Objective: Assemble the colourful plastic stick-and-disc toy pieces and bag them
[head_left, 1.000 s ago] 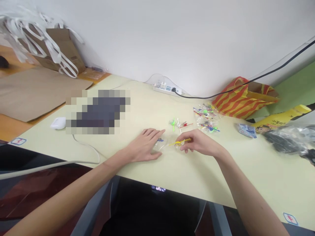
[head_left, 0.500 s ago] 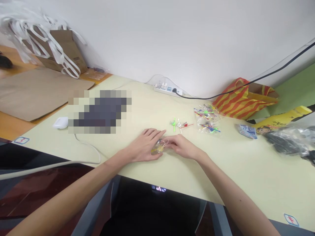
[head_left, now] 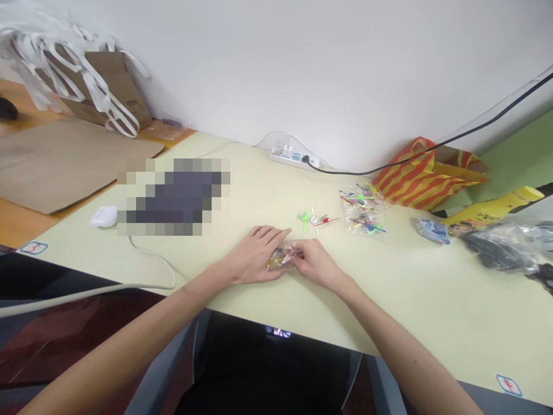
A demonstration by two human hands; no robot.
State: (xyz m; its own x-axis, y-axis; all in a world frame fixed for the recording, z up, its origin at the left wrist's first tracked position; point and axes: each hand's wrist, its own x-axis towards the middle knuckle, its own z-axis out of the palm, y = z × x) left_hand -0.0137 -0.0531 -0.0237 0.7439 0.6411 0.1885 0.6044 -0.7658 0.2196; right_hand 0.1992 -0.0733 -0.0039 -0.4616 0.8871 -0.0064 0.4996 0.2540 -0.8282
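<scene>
A small clear plastic bag [head_left: 276,262] with yellow and other bright bits inside lies on the table between my hands. My left hand [head_left: 253,256] rests palm down at its left side, fingers stretched over the top edge and thumb along the near edge, holding the bag against the table. From the right, my right hand [head_left: 317,262] pinches the crinkled right end of the bag between bent fingers. Just beyond the hands lie small loose plastic pieces: a green one [head_left: 305,219], a white one [head_left: 314,219] and a red one [head_left: 325,221].
Two clear bags of colourful plastic pieces [head_left: 365,210] lie to the right. Behind are a power strip [head_left: 294,157] and a striped bag [head_left: 425,176]. A yellow bottle [head_left: 492,210] stands out at far right. At left are a white case [head_left: 103,216] and a cable [head_left: 147,245].
My right hand has shifted slightly left and nearer, its fingers now bunching the right end of the bag. The left hand has stayed in place.
</scene>
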